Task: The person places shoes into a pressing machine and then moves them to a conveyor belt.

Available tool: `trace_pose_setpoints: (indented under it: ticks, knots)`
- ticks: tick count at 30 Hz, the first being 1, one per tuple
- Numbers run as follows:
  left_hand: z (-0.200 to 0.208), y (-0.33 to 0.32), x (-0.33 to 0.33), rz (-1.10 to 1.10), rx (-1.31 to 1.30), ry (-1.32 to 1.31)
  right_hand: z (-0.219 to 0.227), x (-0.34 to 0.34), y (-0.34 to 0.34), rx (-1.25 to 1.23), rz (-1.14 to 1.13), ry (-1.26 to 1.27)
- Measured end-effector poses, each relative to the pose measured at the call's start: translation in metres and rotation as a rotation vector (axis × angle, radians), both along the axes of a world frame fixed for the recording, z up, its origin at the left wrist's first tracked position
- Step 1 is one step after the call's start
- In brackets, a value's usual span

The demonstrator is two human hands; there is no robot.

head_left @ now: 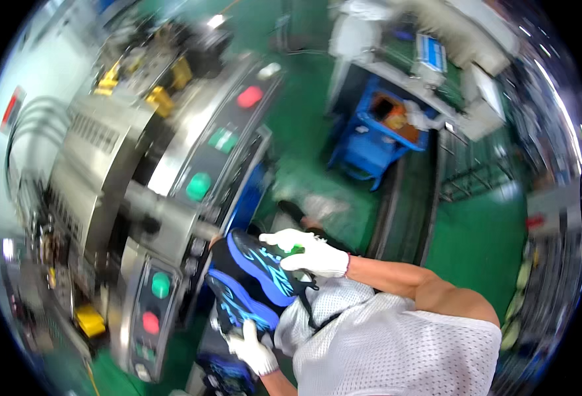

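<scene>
Head view: two shoes, black uppers with blue soles and cyan streaks, held against the person's chest, right beside the front face of the big metal machine [106, 178]. Upper shoe [264, 264] sits sole-out under the right hand [311, 254], white-gloved, fingers closed over its toe end. Lower shoe [238, 307] is just below and touching the first one, gripped at its lower end by the left hand [255, 350], also gloved, fingers curled shut on it. Both shoes are just off the machine's lower control panel [151, 310], which carries a green and a red button; a longer upper panel [222, 142] with green and red buttons runs up and away along the machine. Well away from the machine, across the green floor [482, 244], stands a blue cart [377, 132] under a white bench. Judgement: the pair is stacked and held by the ends only, so keep both grips firm and the soles aligned, and keep loose laces clear of the panel buttons. The picture is motion-blurred; finer finger contact can't be told.
</scene>
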State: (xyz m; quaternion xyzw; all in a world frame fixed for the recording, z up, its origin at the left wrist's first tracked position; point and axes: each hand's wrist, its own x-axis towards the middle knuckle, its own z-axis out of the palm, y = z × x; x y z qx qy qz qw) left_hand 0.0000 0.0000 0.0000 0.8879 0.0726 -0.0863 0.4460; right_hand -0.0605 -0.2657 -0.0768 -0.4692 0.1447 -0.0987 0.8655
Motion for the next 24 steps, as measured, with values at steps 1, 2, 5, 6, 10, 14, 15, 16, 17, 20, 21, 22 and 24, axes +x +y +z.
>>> trace_pose_setpoints:
  ticks: [1,2,5,6,10,14,15,16,17,20,21,22,24]
  knots:
    - [0.003,-0.008,0.013,-0.066,0.012,-0.002,0.049,0.006,0.035,0.179,-0.137,-0.054]
    - [0.143,0.014,0.021,-0.214,0.203,-0.142,0.091,0.003,0.062,0.353,-0.320,-0.112]
    - [0.226,0.043,0.056,-0.332,0.077,-0.067,0.154,-0.045,0.020,0.222,-0.736,0.191]
    - [0.143,0.005,0.026,-0.418,0.147,0.064,0.089,-0.106,-0.037,0.067,-0.962,0.256]
    - [0.039,-0.068,-0.015,-0.689,0.110,0.350,0.175,-0.247,-0.213,-0.608,-1.324,0.506]
    - [0.031,-0.174,-0.056,-0.851,-0.371,0.500,0.247,-0.353,-0.408,-1.051,-1.384,1.025]
    - [0.040,-0.183,-0.050,-0.840,-0.053,0.635,0.239,-0.381,-0.459,-1.051,-1.289,1.251]
    - [0.047,-0.192,-0.049,-0.863,0.052,0.613,0.229,-0.392,-0.499,-1.054,-1.174,1.447]
    - [0.050,-0.202,-0.049,-0.868,0.151,0.587,0.225,-0.380,-0.525,-1.164,-1.032,1.683]
    - [0.036,-0.209,-0.049,-0.849,0.203,0.654,0.195,-0.391,-0.581,-1.223,-1.348,1.628]
    - [0.034,-0.212,-0.046,-0.852,0.250,0.641,0.192,-0.406,-0.605,-1.201,-1.375,1.685]
    - [0.035,-0.215,-0.046,-0.863,0.212,0.687,0.192,-0.425,-0.624,-1.251,-1.420,1.691]
    - [0.038,-0.228,-0.039,-0.860,0.136,0.772,0.208,-0.463,-0.650,-1.251,-1.446,1.699]
